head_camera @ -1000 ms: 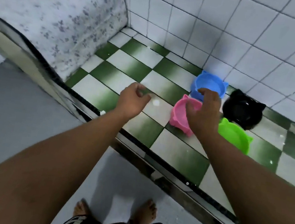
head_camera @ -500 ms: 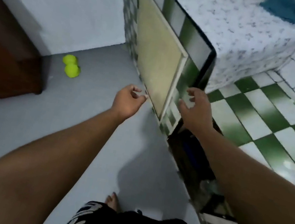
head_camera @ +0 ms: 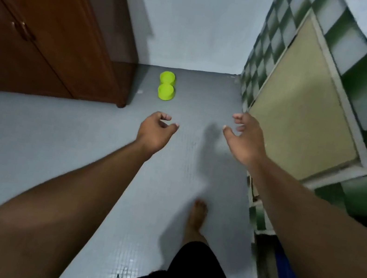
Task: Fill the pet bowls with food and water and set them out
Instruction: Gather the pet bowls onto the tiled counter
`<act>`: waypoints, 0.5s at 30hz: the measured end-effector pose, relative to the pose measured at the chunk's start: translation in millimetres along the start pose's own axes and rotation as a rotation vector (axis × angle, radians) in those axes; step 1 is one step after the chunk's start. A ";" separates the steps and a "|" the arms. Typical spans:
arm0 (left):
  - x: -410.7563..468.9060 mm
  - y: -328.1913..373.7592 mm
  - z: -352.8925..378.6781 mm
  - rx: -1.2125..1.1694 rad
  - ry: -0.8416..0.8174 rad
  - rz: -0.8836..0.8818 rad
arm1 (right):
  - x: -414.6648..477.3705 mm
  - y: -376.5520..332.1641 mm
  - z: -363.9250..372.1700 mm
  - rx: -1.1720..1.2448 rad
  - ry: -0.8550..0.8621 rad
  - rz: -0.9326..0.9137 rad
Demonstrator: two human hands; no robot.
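A lime-green double pet bowl (head_camera: 167, 85) stands on the grey floor (head_camera: 52, 152) near the far wall, beside a wooden cabinet. My left hand (head_camera: 155, 130) hovers in the air short of it, fingers loosely curled, holding nothing. My right hand (head_camera: 246, 139) is stretched forward to the right of the left, fingers spread and relaxed, also empty. Both hands are well apart from the double bowl. The blue, pink, black and green single bowls are out of view.
A brown wooden cabinet (head_camera: 49, 29) fills the left side. A green-and-white tiled counter with a beige panel door (head_camera: 304, 116) runs along the right. A pale wall (head_camera: 198, 19) closes the far end. My bare foot (head_camera: 197, 217) is on the floor below.
My view has swung left, away from the tiled washing area and its coloured bowls, toward the grey floor and the lime-green double bowl. Both hands stay empty and stretched forward.
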State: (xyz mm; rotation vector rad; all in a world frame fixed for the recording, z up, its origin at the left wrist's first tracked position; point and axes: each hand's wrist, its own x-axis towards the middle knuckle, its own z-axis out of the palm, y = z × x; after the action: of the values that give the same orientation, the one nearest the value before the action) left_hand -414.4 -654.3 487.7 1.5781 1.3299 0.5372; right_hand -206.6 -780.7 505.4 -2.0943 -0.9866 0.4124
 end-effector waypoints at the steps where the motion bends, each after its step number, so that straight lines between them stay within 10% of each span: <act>1: 20.0 1.4 1.0 -0.004 0.016 -0.013 | 25.1 -1.3 9.1 0.013 -0.017 -0.001; 15: 299.4 39.6 5.8 -0.104 0.186 -0.228 | 353.4 -38.6 112.0 0.084 -0.266 0.014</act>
State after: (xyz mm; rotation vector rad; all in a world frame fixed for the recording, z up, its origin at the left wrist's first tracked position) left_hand -298.3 -378.4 447.0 1.2955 1.5727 0.6116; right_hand -60.6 -439.2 473.0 -2.0063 -1.0858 0.7413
